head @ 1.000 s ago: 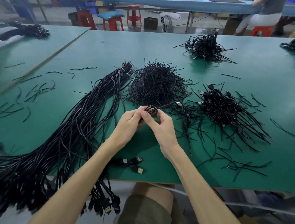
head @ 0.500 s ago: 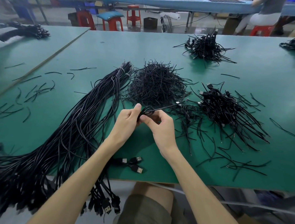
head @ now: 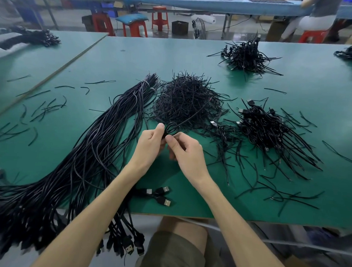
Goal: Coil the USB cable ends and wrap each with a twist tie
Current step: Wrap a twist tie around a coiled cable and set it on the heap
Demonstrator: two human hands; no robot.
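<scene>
USB cable (a small coil) is pinched by left hand and right hand fingers.

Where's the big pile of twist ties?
In the head view, the pile of twist ties sits mid-table, just past the left hand and right hand, between the long cable bundle on its left and the coiled cable heap on its right.
</scene>
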